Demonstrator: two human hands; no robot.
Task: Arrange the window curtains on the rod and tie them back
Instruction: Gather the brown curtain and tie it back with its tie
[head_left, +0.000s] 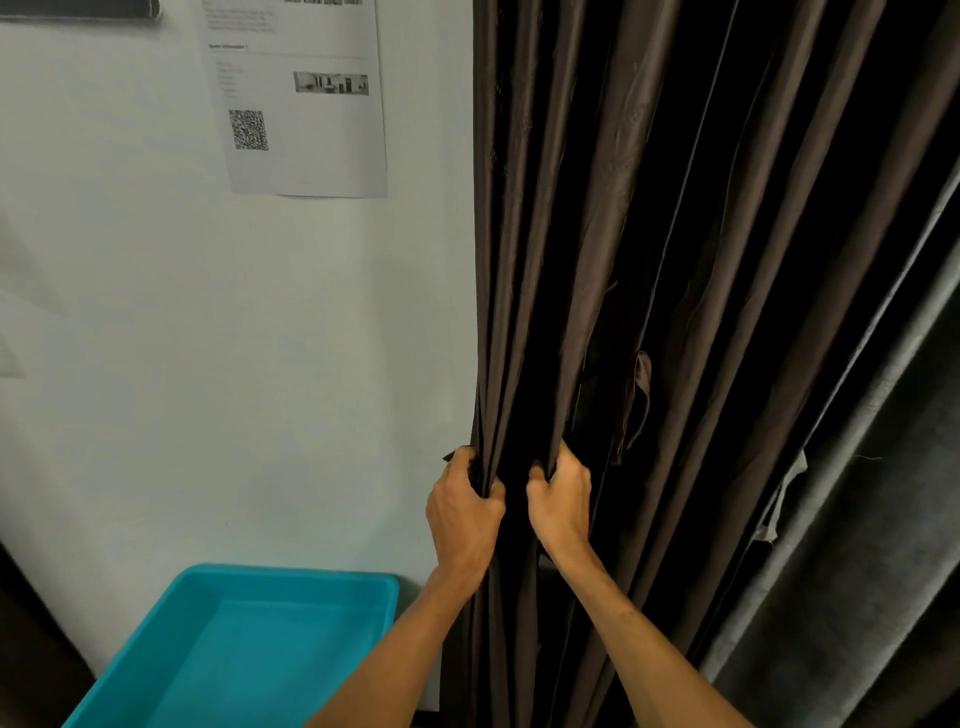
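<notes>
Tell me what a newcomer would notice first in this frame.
The dark brown curtain fills the right half in deep folds, and the left hand and right hand, side by side, each grip a bunch of folds near its left edge. Next comes the bright turquoise tray at the bottom left against the pale wall. A printed sheet with a QR code is stuck high on that wall.

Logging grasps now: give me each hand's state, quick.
Left hand: grip closed on the brown curtain, edge folds.
Right hand: grip closed on the next fold of the same curtain.
</notes>
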